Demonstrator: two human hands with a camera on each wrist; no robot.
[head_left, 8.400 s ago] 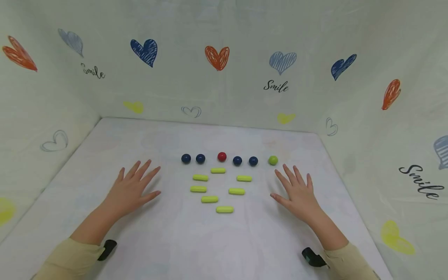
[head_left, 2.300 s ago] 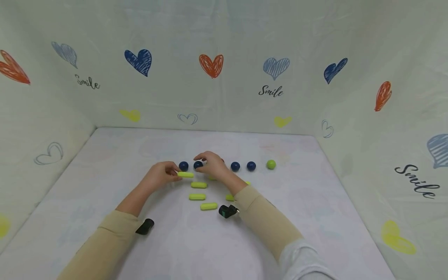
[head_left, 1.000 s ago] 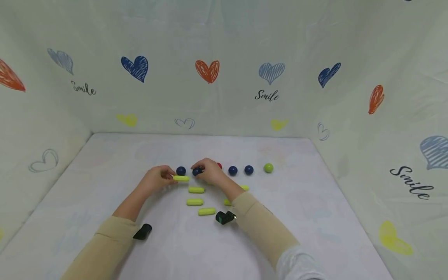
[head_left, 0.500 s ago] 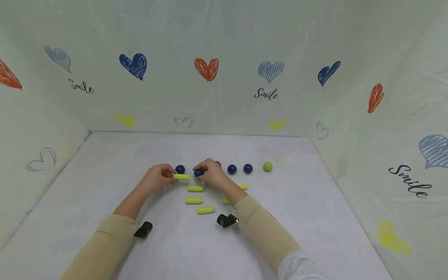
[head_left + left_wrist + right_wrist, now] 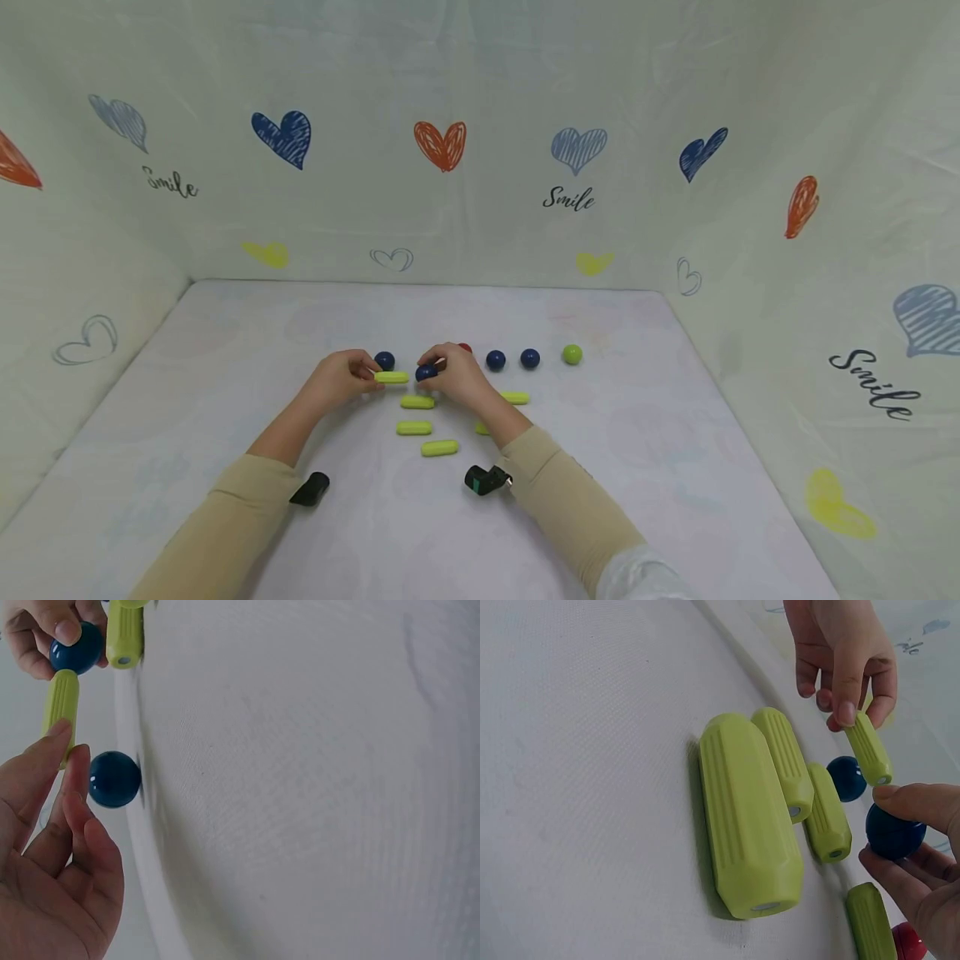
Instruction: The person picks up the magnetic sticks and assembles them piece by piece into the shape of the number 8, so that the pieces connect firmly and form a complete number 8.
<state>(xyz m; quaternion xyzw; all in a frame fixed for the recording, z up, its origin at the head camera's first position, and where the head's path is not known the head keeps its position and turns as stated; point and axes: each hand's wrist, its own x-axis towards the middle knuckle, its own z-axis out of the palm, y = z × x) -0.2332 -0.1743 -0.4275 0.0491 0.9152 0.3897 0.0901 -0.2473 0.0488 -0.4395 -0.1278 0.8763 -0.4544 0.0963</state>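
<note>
My left hand point(image 5: 341, 383) pinches one yellow-green rod point(image 5: 392, 377) between thumb and fingertips, held level above the table. Facing it, my right hand point(image 5: 459, 377) grips a dark blue ball point(image 5: 426, 372) with thumb and fingers. In the left wrist view, the far end of the held rod point(image 5: 61, 705) meets the held ball point(image 5: 77, 651); whether they are joined I cannot tell. The rods have a grey disc in the end, as on this large near rod point(image 5: 750, 817). Another blue ball point(image 5: 384, 361) sits just behind my left fingertips.
Rods point(image 5: 414, 427) lie loosely about the white table point(image 5: 390, 525), some partly behind my right arm. Along the back row are two blue balls point(image 5: 496, 360), a green ball point(image 5: 572, 354) and a red ball point(image 5: 465, 347) mostly covered by my right hand. Fabric walls surround the table.
Both hands were spread flat at the sides at first. The frontmost rod has been picked up by my left hand, then a blue ball by my right. Lately the ball has shifted slightly toward the front.
</note>
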